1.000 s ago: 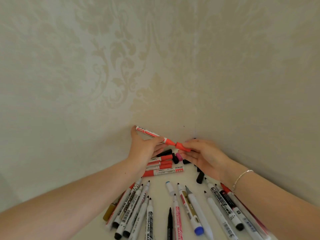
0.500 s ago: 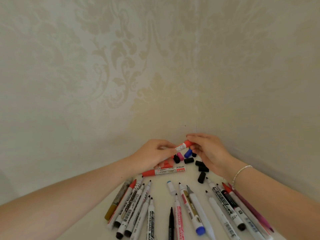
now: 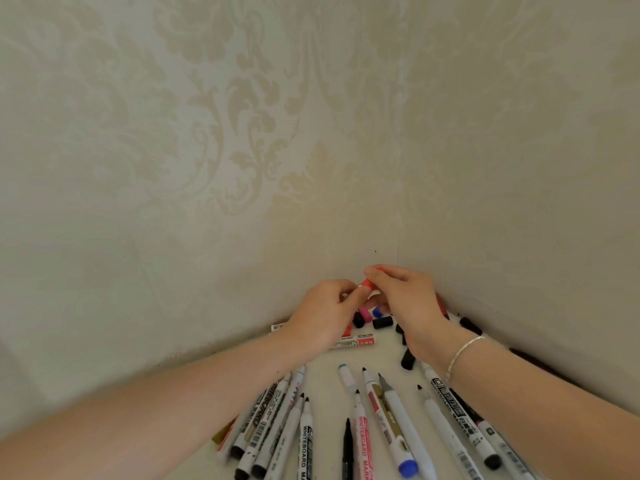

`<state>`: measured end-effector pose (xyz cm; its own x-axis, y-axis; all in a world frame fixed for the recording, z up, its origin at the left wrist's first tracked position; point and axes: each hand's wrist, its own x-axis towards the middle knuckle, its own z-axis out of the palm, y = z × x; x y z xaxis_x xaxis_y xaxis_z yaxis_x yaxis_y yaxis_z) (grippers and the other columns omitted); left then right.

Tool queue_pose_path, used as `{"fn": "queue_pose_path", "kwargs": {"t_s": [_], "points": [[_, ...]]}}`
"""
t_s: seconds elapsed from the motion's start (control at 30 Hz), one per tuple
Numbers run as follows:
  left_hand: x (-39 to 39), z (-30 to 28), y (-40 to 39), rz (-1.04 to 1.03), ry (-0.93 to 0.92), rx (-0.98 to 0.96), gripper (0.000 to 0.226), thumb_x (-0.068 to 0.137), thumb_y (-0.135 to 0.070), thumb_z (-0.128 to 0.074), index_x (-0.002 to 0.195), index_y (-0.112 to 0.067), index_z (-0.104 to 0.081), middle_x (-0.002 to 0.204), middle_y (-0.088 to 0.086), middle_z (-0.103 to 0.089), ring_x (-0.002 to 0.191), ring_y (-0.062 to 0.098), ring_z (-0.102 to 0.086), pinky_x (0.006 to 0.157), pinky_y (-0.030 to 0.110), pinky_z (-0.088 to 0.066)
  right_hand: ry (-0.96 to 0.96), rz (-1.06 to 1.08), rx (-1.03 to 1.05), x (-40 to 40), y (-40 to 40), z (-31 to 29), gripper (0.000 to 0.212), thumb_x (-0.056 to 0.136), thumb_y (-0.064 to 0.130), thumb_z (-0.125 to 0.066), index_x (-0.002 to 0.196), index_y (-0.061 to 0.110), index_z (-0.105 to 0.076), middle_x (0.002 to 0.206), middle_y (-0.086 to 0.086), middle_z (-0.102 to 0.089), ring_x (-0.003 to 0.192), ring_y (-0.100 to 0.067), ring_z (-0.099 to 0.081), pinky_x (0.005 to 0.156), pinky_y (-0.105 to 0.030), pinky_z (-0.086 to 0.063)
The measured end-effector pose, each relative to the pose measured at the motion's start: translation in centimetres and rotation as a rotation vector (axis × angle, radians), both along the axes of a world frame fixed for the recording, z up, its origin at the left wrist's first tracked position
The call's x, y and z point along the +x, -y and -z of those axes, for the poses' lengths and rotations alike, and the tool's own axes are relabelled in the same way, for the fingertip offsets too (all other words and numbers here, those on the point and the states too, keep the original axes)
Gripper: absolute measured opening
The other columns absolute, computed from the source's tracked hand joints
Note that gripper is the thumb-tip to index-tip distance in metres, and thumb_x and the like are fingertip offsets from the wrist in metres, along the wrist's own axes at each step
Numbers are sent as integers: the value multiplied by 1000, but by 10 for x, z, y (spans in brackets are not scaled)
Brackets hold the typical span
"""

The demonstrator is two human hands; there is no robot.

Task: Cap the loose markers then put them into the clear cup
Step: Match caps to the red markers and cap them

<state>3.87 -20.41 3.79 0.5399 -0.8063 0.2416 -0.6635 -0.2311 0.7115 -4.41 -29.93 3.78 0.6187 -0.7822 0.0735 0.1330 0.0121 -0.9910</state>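
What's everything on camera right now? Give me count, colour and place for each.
Red marker: one, gripped between both hands, near the wall corner.
Uncapped markers: over a dozen, mostly white barrels, fanned across the near table.
Capped red markers: several, partly hidden under the left hand.
Loose caps: several, black, pink, blue, by the corner.
Table: white.
Clear cup: not visible.
Bracelet: one, silver, right wrist.
Left hand: holding the barrel.
Right hand: pinching the red cap.

left hand (image 3: 323, 315) and right hand (image 3: 403, 299) now closed together, red marker (image 3: 366, 283) nearly hidden
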Motion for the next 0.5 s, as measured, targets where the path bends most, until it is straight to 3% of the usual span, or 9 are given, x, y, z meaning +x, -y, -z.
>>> {"fn": "queue_pose_path", "kwargs": {"t_s": [0.07,0.23,0.37,0.43,0.5], "points": [[-1,4,-1,-7,49,9,35,99,-34,-46,89,-11,-69,43,-13,-51,41,-2,-45,46,12,-33,-15,9,7,-1,-2,3,10,91,14,-61,90,10,-70,75,-7,-67,44,-9,-61,43,-11,-44],[2,4,0,-8,158,59,33,99,-36,-46,89,-13,-68,52,-9,-48,41,-3,-45,45,13,-32,-29,-37,52,-4,-1,4,8,91,13,-60,87,15,-67,78,-7,-68,44,-8,-63,43,-12,-44],[6,-4,0,63,194,128,30,101,-35,-42,93,-16,-64,53,-10,-48,40,-3,-45,44,12,-32,-121,-161,43,-8,15,0,16,91,15,-61,100,4,-67,82,-10,-71,63,-16,-66,64,-25,-53],[11,-4,-4,119,275,215,28,101,-34,-41,95,-16,-61,61,-11,-54,51,-1,-49,50,16,-36,-164,-178,56,-11,28,0,20,91,12,-59,104,-1,-66,91,-15,-71,73,-19,-66,70,-27,-52],[20,1,-9,172,379,363,29,100,-33,-42,104,-12,-63,82,-2,-58,73,13,-56,65,28,-43,-216,-79,32,-16,46,0,17,94,10,-54,102,-1,-65,89,-12,-71,71,-17,-66,65,-24,-52]]}}
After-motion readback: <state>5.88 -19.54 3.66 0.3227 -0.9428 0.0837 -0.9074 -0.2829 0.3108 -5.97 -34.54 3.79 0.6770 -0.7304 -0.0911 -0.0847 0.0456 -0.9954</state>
